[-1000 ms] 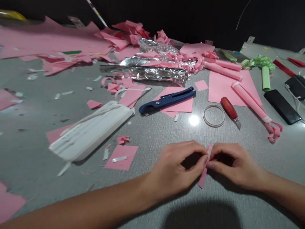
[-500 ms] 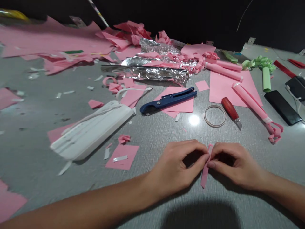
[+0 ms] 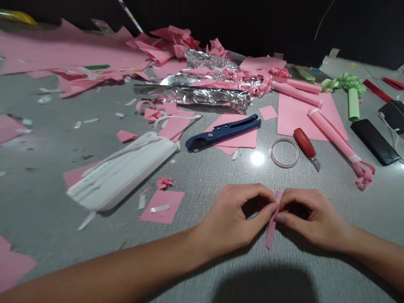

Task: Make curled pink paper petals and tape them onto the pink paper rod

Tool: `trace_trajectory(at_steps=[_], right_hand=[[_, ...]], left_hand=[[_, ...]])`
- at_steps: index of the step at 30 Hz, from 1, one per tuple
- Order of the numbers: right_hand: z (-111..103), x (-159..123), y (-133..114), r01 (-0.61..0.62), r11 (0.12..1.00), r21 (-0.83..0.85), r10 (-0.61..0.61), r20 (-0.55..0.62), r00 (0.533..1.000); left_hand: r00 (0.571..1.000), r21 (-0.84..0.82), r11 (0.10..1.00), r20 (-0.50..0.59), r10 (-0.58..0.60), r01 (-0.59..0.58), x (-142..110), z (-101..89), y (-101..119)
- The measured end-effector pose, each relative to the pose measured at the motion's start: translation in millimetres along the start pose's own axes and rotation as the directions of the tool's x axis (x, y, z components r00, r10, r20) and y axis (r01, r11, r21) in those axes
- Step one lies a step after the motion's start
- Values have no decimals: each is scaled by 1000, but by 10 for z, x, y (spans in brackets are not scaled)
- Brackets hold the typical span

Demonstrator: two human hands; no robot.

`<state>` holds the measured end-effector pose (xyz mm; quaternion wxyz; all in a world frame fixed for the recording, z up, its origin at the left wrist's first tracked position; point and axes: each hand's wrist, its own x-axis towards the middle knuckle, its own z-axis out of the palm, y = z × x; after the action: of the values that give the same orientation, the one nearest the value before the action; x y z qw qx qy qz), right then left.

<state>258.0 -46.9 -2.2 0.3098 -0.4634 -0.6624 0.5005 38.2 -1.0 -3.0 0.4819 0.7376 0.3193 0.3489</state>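
We had the narrow pink paper strip (image 3: 270, 235) pinched between the fingertips of our left hand (image 3: 232, 216) and right hand (image 3: 315, 219), near the red-handled knife (image 3: 304, 143). We seemed to be working its upper part, and the next move called for light, even finger pressure to keep its edges aligned.

L hand (image 3: 235, 219) and R hand (image 3: 314, 219) pinch a narrow pink paper strip (image 3: 271, 233) btwn fingertips, above a grey table (image 3: 189, 269). Beyond them: a tape roll ring (image 3: 285, 153) beside a red-handled knife (image 3: 304, 144), plus blue scissors-like cutter (image 3: 222, 132) on pink paper. White face masks (image 3: 123, 172) lie to the L; black phone (image 3: 375, 142) far R.
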Motion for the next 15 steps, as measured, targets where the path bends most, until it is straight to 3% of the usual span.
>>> trace_trajectory(at_steps=[15], right_hand=[[13,-11,0,-4,1000,-7,4,19,1000]], left_hand=[[999,-14,999,21,-28,28,5,24,-19]])
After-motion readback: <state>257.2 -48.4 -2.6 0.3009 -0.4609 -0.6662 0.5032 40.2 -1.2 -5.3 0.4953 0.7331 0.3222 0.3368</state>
